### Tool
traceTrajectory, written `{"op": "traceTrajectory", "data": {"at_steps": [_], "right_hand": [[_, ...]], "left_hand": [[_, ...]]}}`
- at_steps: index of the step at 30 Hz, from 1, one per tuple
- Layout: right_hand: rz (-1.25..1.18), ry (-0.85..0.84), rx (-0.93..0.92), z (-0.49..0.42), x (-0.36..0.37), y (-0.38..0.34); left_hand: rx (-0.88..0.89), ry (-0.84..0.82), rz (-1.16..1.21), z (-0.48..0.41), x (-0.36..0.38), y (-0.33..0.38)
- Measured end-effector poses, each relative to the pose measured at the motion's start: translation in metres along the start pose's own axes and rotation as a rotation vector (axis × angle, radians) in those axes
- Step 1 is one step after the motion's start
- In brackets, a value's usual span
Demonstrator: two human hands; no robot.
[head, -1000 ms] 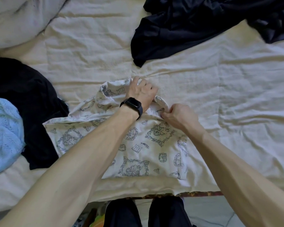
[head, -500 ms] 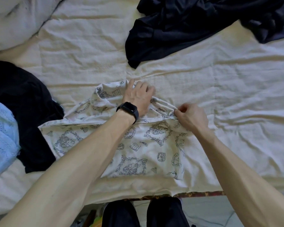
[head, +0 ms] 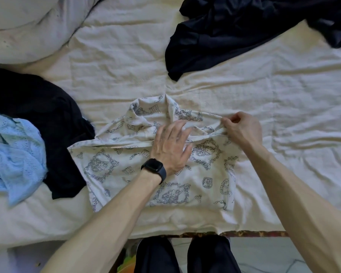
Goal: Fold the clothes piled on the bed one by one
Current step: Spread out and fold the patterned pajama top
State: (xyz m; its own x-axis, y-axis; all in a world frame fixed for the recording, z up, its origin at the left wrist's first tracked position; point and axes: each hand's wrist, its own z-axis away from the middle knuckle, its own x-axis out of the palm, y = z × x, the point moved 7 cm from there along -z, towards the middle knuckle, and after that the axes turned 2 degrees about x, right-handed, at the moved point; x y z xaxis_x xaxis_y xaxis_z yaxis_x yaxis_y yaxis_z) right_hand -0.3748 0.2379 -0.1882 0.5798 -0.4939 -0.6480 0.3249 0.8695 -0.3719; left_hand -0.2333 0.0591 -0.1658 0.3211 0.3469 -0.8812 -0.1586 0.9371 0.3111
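Though half under left hand (head: 170,147) — shirt (head: 110,154)

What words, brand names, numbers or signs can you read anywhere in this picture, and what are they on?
There is no readable text anywhere.
Printed shirt: only line drawings of framed cartoon figures and small book-like shapes; any marks inside them are too small to read.
Watch: the screen is dark and shows nothing.
Dark garment and blue knit: no label or tag visible.
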Motion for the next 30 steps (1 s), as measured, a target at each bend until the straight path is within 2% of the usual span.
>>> {"op": "traceTrajectory", "data": {"at_steps": [3,7,11,13,15,17,20,23,25,28,30], "right_hand": [[-0.155,0.010,-0.010,0.014,0.004,0.004],[-0.315,0.013,-0.077,0.052,0.007,0.017],[-0.218,-0.008,-0.088,0.071,0.019,0.034],[-0.112,0.006,-0.102,0.072,0.021,0.032],[-0.063,0.068,-0.168,0.071,0.018,0.023],[-0.089,0.139,-0.223,0.068,0.010,0.011],[-0.090,0.155,-0.260,0.063,0.006,-0.011],[0.245,0.127,-0.287,0.059,0.015,-0.029],[0.409,0.101,-0.369,0.063,0.023,-0.042],[0.609,0.016,-0.481,0.066,0.044,-0.052],[0.693,-0.048,-0.476,0.062,0.056,-0.050]], "left_hand": [[-0.075,0.176,0.041,0.020,-0.020,-0.021],[-0.413,0.307,0.098,0.074,-0.049,-0.100],[-0.664,0.160,-0.003,0.130,-0.052,-0.179],[-0.717,0.049,-0.074,0.145,-0.048,-0.205],[-0.624,0.017,-0.198,0.147,-0.049,-0.214],[-0.515,0.061,-0.259,0.143,-0.054,-0.213],[-0.506,0.157,-0.184,0.137,-0.061,-0.212],[-0.470,0.083,-0.161,0.123,-0.053,-0.196],[-0.409,0.044,-0.180,0.109,-0.050,-0.180],[-0.242,0.056,-0.228,0.080,-0.049,-0.148],[-0.123,-0.014,-0.272,0.064,-0.037,-0.127]]}}
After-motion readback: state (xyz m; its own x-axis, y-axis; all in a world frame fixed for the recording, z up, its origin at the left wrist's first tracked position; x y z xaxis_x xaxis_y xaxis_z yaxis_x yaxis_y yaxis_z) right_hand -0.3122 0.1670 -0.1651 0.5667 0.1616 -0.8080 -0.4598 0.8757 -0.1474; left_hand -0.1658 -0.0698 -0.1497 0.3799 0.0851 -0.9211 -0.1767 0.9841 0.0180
